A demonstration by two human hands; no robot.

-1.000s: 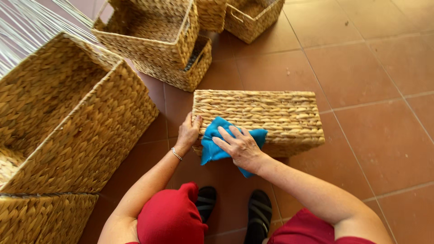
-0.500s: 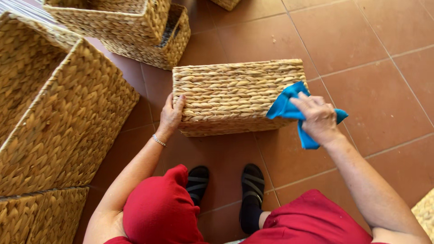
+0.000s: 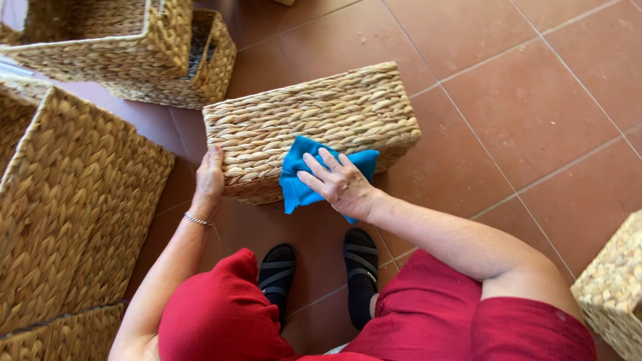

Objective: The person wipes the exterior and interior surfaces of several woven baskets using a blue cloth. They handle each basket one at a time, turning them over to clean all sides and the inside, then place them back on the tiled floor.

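**Operator:** Woven rectangular seagrass basket (image 3: 314,127), turned bottom-up on the terracotta tiled floor (image 3: 535,107), sits just ahead of my black sandals (image 3: 321,274). I've got my right hand (image 3: 338,184) laid flat, fingers spread, pressing a bright blue cleaning cloth (image 3: 301,180) against the near side wall of it. It's not a pinch; the palm does the holding.

**Observer:** And the left?

**Operator:** Left hand (image 3: 209,177) is wrapped on the basket's left end, fingers curled around the corner, bracing it. A thin silver bracelet (image 3: 197,219) sits on that wrist.

**Observer:** How would you wipe that well?

**Operator:** My judgement: keep the cloth bunched under the palm so it doesn't trail, and stroke along the weave rather than across it, since the braided strands look likely to snag loose fabric. The left hand should push back against each stroke, because the basket looks light and could skate on smooth tile.

**Observer:** Anything crowding you?

**Operator:** A large woven basket (image 3: 73,207) stands near on the left, two stacked open woven baskets (image 3: 134,53) lie beyond it, and another woven corner (image 3: 612,287) shows at the right edge. All are apart from the one I'm wiping, so long strokes look safe.
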